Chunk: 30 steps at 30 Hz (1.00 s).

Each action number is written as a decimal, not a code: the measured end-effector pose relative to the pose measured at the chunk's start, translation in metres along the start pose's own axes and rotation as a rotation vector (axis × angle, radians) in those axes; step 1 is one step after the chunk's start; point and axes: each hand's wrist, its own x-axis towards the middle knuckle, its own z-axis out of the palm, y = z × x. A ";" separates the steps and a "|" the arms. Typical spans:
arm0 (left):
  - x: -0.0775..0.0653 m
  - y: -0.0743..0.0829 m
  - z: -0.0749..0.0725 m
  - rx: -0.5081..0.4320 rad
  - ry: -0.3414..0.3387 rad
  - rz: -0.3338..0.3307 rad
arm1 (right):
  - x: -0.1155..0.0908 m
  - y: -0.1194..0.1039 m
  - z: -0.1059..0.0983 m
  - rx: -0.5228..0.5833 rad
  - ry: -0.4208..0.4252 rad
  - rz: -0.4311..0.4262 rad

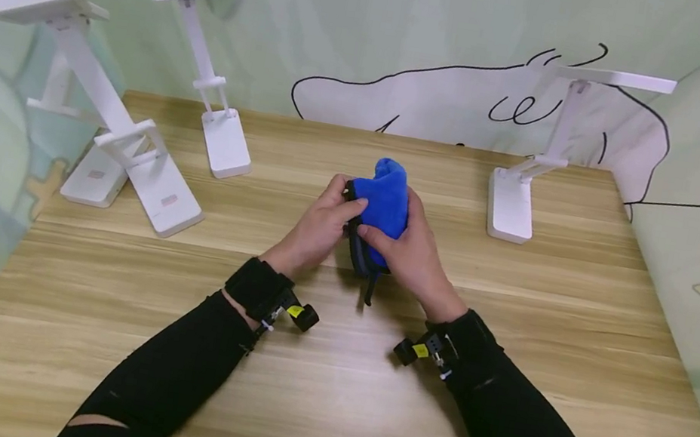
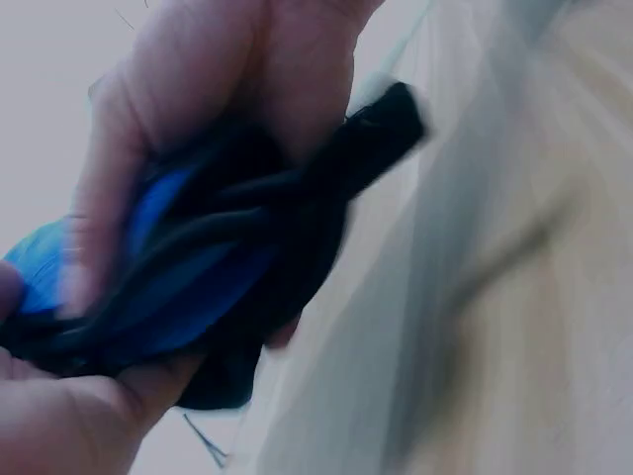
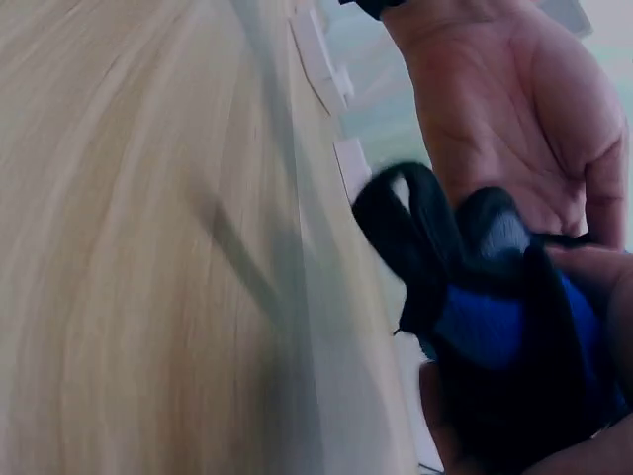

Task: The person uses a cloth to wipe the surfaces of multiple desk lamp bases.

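Note:
Both hands hold a soft blue fabric pouch [image 1: 387, 198] with black edging, raised over the middle of the table. The left hand [image 1: 315, 230] grips its black-edged left side, thumb on the near face. On the other side, the right hand [image 1: 418, 258] wraps round the blue fabric with its thumb across the front. A short black strap [image 1: 370, 289] hangs from the lower end; in the right wrist view a black loop [image 3: 415, 213] stands out from the pouch. Dark folds and blue fabric [image 2: 188, 307] show between the fingers in the left wrist view. The pouch's inside is mostly hidden.
White desk lamps stand on the wooden table [image 1: 321, 397]: two overlapping at left, one the front lamp [image 1: 164, 193], another lamp [image 1: 226, 143] at back left, and a lamp [image 1: 512, 204] at back right. A printed curtain [image 1: 382, 17] borders the table's back and sides.

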 end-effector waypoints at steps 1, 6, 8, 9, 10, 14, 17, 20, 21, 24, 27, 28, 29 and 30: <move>0.000 0.001 -0.002 0.072 0.009 0.002 | 0.001 0.001 -0.001 -0.010 0.015 -0.002; 0.005 0.004 -0.013 0.375 0.108 -0.011 | 0.004 0.002 -0.008 -0.048 0.022 -0.001; 0.006 0.005 -0.016 0.382 0.129 -0.029 | 0.006 0.000 -0.009 -0.049 0.014 -0.001; 0.007 0.004 -0.017 0.375 0.135 -0.036 | 0.007 0.000 -0.009 -0.051 0.013 0.000; 0.008 0.004 -0.018 0.357 0.138 -0.046 | 0.008 -0.001 -0.009 -0.056 0.013 -0.001; 0.013 0.007 -0.022 0.428 0.126 -0.046 | 0.013 0.000 -0.009 -0.122 0.045 -0.011; 0.017 0.012 -0.030 0.611 0.111 -0.006 | 0.016 0.004 -0.013 -0.193 0.068 -0.009; 0.024 0.020 -0.046 0.820 0.143 0.049 | 0.020 0.007 -0.019 -0.237 0.065 0.001; 0.027 0.023 -0.052 0.884 0.162 0.069 | 0.021 0.009 -0.021 -0.248 0.061 0.006; 0.034 0.030 -0.075 1.073 0.240 0.095 | 0.023 0.012 -0.027 -0.277 0.062 0.016; 0.039 0.036 -0.099 1.260 0.315 0.075 | 0.023 0.015 -0.031 -0.303 0.064 0.011; 0.040 0.038 -0.108 1.304 0.337 0.058 | 0.023 0.015 -0.032 -0.310 0.060 0.009; 0.040 0.041 -0.116 1.341 0.355 0.037 | 0.023 0.016 -0.033 -0.315 0.054 0.008; 0.040 0.043 -0.123 1.373 0.371 0.018 | 0.023 0.016 -0.033 -0.319 0.046 0.007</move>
